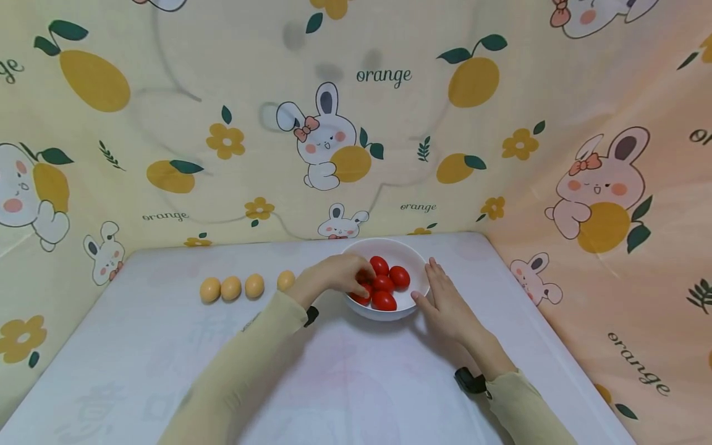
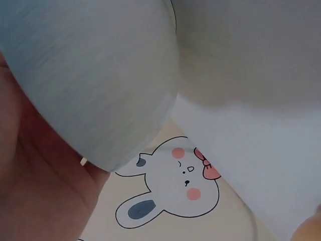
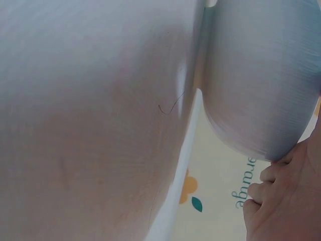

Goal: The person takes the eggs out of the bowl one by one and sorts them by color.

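Observation:
A white bowl [image 1: 408, 253] stands toward the back of the table and holds several glossy red eggs [image 1: 399, 277]. My left hand [image 1: 342, 272] reaches over its left rim, with curled fingers and thumb about a red egg [image 1: 361, 296] at the left inside; the hand partly hides that egg. Along the bowl's right side my right hand [image 1: 447, 303] rests with fingers straight, touching the wall near the rim. Both wrist views show the bowl's outer wall [image 2: 100, 85] close up, with the right hand's fingers against the bowl [image 3: 296, 125] in the right wrist view.
Left of the bowl, several tan eggs [image 1: 230, 288] lie in a row on the white table [image 1: 356, 383]. One tan egg [image 1: 286, 280] sits close behind my left forearm. A patterned cloth [image 1: 250, 123] hangs behind the table and along its sides.

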Action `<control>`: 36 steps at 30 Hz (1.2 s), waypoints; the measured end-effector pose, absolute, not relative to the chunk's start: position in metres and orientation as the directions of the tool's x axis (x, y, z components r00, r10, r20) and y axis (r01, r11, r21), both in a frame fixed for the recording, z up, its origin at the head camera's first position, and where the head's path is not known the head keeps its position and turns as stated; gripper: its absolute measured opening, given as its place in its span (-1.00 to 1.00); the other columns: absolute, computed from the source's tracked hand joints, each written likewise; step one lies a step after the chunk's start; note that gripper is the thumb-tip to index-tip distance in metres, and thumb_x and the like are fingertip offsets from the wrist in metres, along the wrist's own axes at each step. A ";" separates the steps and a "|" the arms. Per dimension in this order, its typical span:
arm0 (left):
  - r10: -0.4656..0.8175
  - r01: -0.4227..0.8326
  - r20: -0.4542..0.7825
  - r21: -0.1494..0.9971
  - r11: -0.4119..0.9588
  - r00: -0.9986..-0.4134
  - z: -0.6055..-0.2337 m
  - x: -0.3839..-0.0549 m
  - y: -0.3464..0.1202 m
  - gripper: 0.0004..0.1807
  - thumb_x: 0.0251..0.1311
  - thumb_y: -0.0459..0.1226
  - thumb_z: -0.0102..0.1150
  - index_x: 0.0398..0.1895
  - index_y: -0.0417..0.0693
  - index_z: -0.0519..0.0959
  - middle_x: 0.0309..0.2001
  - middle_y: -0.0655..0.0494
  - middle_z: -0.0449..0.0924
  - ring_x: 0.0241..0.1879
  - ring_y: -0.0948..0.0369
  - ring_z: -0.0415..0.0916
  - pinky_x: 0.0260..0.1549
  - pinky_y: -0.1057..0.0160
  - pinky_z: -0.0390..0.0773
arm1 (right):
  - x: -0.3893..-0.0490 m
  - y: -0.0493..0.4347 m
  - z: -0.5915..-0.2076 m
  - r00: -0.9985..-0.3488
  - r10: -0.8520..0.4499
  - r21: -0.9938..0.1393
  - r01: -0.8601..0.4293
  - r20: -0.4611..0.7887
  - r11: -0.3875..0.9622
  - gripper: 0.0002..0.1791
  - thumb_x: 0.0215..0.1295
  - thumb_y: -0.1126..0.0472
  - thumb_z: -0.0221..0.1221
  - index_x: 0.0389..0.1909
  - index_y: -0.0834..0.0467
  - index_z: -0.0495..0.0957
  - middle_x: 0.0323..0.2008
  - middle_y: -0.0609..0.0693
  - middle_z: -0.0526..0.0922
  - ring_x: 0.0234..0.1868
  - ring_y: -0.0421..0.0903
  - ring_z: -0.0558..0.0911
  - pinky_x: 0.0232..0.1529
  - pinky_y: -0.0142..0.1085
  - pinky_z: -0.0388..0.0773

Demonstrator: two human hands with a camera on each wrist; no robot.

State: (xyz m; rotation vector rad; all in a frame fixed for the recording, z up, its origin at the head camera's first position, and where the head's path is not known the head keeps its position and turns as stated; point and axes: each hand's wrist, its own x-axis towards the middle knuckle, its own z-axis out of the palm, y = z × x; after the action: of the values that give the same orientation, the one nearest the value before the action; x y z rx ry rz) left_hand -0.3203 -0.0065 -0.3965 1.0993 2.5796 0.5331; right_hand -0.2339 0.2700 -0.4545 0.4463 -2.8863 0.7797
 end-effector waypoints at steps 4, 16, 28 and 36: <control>0.721 0.611 -0.153 0.430 0.664 -0.675 -0.400 -0.322 -0.003 -0.65 0.18 -0.19 0.53 0.04 0.02 0.76 -0.05 0.14 0.69 -0.05 0.18 0.51 -0.02 0.25 0.58 | -0.234 0.270 -0.455 -0.952 -0.245 -0.478 -0.303 0.182 0.824 -0.03 0.56 -0.24 0.02 0.65 0.29 -0.09 0.68 0.17 -0.15 0.66 0.22 -0.10 0.57 0.21 -0.03; 0.692 0.595 -0.185 0.386 0.704 -0.698 -0.405 -0.324 0.002 -0.61 0.18 -0.13 0.52 0.10 0.10 0.75 0.06 0.19 0.65 0.03 0.18 0.48 -0.02 0.26 0.59 | -0.235 0.270 -0.456 -0.950 -0.247 -0.476 -0.309 0.190 0.823 -0.06 0.56 -0.19 0.05 0.65 0.30 -0.08 0.68 0.18 -0.14 0.67 0.20 -0.11 0.57 0.21 -0.05; 0.712 0.620 -0.158 0.388 0.682 -0.684 -0.409 -0.326 0.001 -0.61 0.20 -0.16 0.51 0.11 0.06 0.75 0.01 0.21 0.67 -0.01 0.20 0.49 -0.02 0.27 0.57 | -0.234 0.270 -0.456 -0.952 -0.244 -0.470 -0.303 0.182 0.829 -0.07 0.56 -0.13 0.08 0.65 0.31 -0.09 0.68 0.18 -0.15 0.66 0.22 -0.11 0.57 0.21 -0.06; 0.730 0.640 -0.119 0.401 0.656 -0.673 -0.409 -0.327 0.000 -0.60 0.18 -0.16 0.51 0.10 0.05 0.75 -0.02 0.21 0.67 -0.04 0.21 0.49 -0.05 0.25 0.56 | -0.235 0.270 -0.456 -0.951 -0.244 -0.472 -0.305 0.188 0.827 -0.07 0.56 -0.13 0.08 0.65 0.31 -0.09 0.68 0.19 -0.15 0.66 0.23 -0.11 0.57 0.22 -0.05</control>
State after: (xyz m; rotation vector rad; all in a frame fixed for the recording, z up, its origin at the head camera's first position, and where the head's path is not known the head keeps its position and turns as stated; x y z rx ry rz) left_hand -0.3269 -0.0002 -0.4087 1.1024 2.6051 0.4780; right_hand -0.2347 0.2702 -0.4564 0.4358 -2.8876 0.7765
